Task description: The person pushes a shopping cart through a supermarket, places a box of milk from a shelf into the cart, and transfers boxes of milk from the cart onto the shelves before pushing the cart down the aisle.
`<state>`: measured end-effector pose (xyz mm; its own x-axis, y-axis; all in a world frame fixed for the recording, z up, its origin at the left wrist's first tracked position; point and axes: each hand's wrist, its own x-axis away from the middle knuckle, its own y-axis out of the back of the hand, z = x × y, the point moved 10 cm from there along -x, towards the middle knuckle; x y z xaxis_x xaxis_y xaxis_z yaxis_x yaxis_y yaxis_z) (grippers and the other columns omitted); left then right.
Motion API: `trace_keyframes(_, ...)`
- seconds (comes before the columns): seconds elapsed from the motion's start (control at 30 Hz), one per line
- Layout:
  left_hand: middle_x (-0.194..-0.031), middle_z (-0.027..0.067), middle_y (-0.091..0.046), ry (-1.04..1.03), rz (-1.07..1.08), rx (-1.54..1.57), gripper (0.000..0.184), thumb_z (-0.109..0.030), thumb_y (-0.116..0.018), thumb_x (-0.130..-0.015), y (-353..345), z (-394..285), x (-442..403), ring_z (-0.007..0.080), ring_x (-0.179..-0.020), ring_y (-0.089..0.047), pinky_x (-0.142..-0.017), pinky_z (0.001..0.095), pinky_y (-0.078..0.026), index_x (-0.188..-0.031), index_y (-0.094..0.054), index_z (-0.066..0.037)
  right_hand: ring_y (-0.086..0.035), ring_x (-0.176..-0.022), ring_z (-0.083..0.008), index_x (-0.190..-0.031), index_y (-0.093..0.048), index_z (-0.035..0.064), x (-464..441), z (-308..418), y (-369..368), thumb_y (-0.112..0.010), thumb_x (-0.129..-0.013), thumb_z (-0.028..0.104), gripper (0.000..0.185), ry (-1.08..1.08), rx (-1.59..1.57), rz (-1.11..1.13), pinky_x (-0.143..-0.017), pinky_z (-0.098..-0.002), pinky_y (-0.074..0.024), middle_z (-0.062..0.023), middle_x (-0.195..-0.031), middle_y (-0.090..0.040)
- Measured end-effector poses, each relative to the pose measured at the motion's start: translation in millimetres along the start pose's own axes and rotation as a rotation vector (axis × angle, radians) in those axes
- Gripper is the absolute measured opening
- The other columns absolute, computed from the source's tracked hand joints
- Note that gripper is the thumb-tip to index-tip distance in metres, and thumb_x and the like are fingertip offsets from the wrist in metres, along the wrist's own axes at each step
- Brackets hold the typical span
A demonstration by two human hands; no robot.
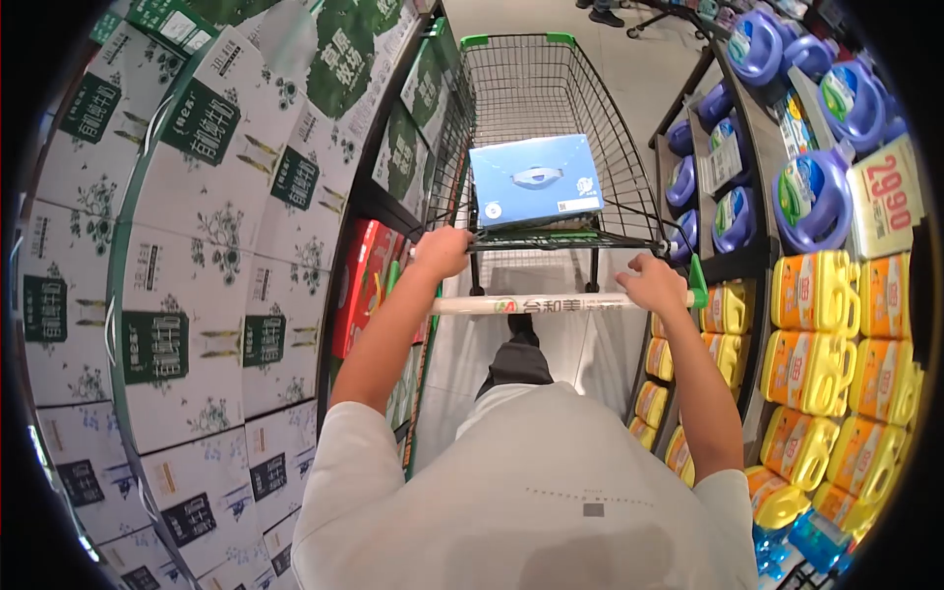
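Note:
A black wire shopping cart [615,147] with green corner pieces stands in front of me. Its pale push handle [551,304] has printed lettering. In the cart, toward my end, lies a blue tissue box [531,192] with an oval opening mark on top. My left hand [442,253] is closed at the cart's near left rim, beside the box and forward of the handle; its fingertips are hidden. My right hand [654,283] lies at the handle's right end with its fingers curled over it. Neither hand touches the box.
Stacked milk cartons [187,344] rise close on the left, with a red box [366,285] low beside the cart. On the right, shelves hold purple detergent bottles [814,197] and yellow jugs [811,369], near a price sign [888,197]. Someone's shoe [606,17] shows far ahead.

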<state>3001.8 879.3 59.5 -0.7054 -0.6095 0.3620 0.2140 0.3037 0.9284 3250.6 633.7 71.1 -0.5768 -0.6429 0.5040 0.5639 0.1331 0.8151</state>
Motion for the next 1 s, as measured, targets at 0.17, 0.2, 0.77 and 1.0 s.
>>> trace_keyframes(0.17,-0.088,0.0162,-0.068,-0.018,-0.019,-0.003,0.028,-0.014,-0.059,-0.076,24,16,-74,0.0350,-0.086,-0.066,-0.076,0.0466,-0.052,-0.100,-0.071,-0.019,-0.062,-0.107,-0.0279,-0.112,-0.067,0.0155,-74,7,21,-0.061,-0.078,0.051,0.049,-0.057,-0.043,0.044,-0.092,-0.0393,-0.0457,-0.0107,-0.111,-0.067)
trace_keyframes(0.2,-0.087,0.0162,-0.068,-0.014,-0.037,0.018,0.027,-0.014,-0.059,-0.077,29,19,-87,0.0353,-0.086,-0.065,-0.076,0.0466,-0.052,-0.100,-0.071,-0.019,-0.062,-0.107,-0.0279,-0.110,-0.068,0.0159,-87,8,24,-0.061,-0.078,0.051,0.048,-0.079,-0.067,0.059,-0.092,-0.0392,-0.0458,-0.0107,-0.109,-0.068)
trace_keyframes(0.77,-0.093,0.0140,-0.069,0.022,-0.011,0.031,0.029,-0.040,-0.067,-0.083,120,49,-315,0.0352,-0.091,-0.064,-0.076,0.0457,-0.051,-0.096,-0.070,-0.015,-0.064,-0.100,-0.0320,-0.099,-0.071,0.0122,-282,56,140,-0.060,-0.082,0.044,0.038,-0.173,-0.068,-0.125,-0.086,-0.0416,-0.0488,-0.0133,-0.102,-0.069)
trace_keyframes(1.0,-0.092,0.0147,-0.068,0.069,-0.018,0.029,0.024,-0.034,-0.069,-0.081,153,46,-424,0.0356,-0.089,-0.065,-0.076,0.0457,-0.052,-0.098,-0.069,-0.016,-0.066,-0.091,-0.0357,-0.090,-0.070,0.0099,-381,60,211,-0.058,-0.083,0.039,0.032,-0.123,-0.067,-0.290,-0.080,-0.0443,-0.0502,-0.0158,-0.094,-0.070)
